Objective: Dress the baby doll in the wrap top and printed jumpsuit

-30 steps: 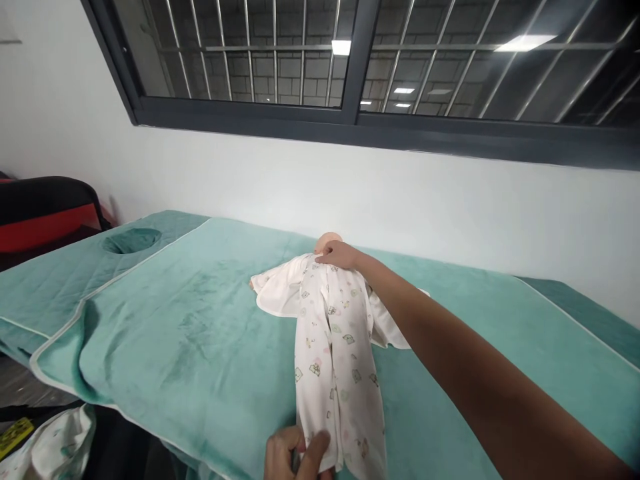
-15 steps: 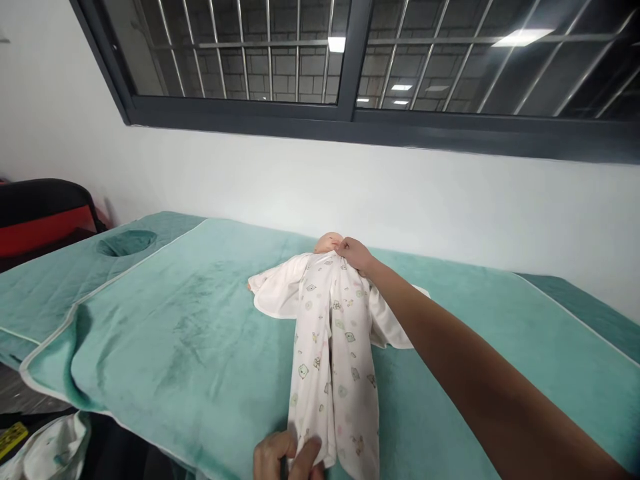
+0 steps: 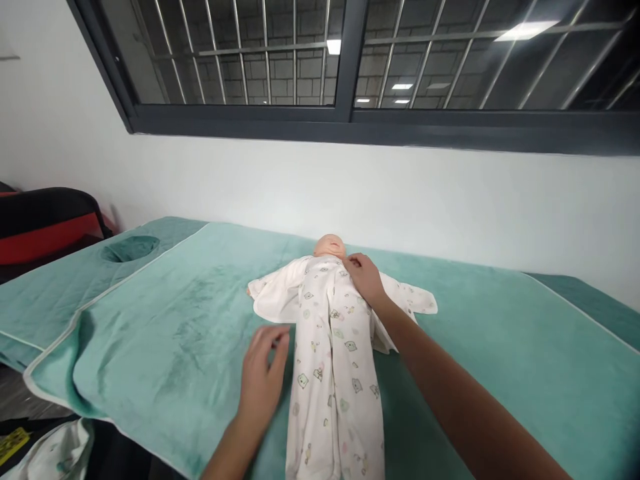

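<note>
A baby doll [image 3: 330, 245] lies on its back, head toward the wall, its arms spread in a white printed baby shirt [image 3: 280, 293]. White printed baby pants [image 3: 333, 373] are spread lengthwise over the doll's body, from below its chin to the bottom of the picture. My right hand [image 3: 364, 277] is at the upper right corner of the pants, fingers together on the edge near the doll's neck. My left hand [image 3: 264, 367] hovers beside the left leg of the pants, fingers loosely curled and apart, holding nothing. The doll's legs are hidden.
A green plush cover [image 3: 175, 347] lies over the bed, with a round hole [image 3: 131, 248] in the bed at the left. A black and red chair [image 3: 47, 227] stands far left. Crumpled white cloth [image 3: 60, 450] sits below the front edge. The white wall [image 3: 300, 180] rises behind.
My left hand has let go of the lower end of the pants and moved up beside them. My right hand has shifted right along the top edge, uncovering the doll's face.
</note>
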The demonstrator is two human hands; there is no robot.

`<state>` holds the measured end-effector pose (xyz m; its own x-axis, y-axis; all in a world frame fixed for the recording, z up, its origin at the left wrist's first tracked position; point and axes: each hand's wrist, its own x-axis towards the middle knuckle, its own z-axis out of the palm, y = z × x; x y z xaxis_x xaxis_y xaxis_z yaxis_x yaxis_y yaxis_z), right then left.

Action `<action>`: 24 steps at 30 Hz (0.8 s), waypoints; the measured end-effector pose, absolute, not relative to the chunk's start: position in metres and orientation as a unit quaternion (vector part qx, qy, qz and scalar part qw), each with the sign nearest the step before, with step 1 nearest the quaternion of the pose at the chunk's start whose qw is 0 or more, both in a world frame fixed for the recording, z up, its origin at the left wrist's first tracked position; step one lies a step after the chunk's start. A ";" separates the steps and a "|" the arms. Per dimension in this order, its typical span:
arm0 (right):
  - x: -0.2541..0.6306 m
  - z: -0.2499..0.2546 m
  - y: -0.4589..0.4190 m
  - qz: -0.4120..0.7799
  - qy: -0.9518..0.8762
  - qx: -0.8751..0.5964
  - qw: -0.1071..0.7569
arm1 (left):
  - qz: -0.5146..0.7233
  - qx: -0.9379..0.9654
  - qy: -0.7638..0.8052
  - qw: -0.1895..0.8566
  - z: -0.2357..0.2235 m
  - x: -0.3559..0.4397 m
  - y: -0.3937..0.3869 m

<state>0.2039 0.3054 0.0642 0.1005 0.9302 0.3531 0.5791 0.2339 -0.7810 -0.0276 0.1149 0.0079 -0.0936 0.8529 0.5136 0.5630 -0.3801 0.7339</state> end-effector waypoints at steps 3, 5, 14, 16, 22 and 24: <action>0.222 0.053 0.298 0.195 -0.625 -0.611 0.444 | 0.490 0.654 0.551 0.168 0.029 -0.023 0.185; 0.232 0.048 0.296 0.205 -0.629 -0.613 0.433 | 0.478 0.671 0.548 0.143 0.040 -0.014 0.231; 0.247 0.039 0.305 0.169 -0.684 -0.578 0.410 | 0.346 0.747 0.513 0.242 0.072 -0.001 0.317; 0.247 0.038 0.305 0.167 -0.694 -0.575 0.401 | 0.323 0.759 0.503 0.257 0.074 -0.007 0.314; 0.248 0.034 0.305 0.179 -0.680 -0.578 0.414 | 0.280 0.752 0.556 0.217 0.080 0.003 0.319; 0.254 0.035 0.307 0.159 -0.668 -0.609 0.396 | 0.275 0.731 0.598 0.180 0.083 0.013 0.318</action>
<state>0.2540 0.3066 0.0345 0.0567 0.9399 0.3367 0.6885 0.2074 -0.6949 0.0133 0.3185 0.0829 0.1336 0.9734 0.1860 0.7757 -0.2196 0.5917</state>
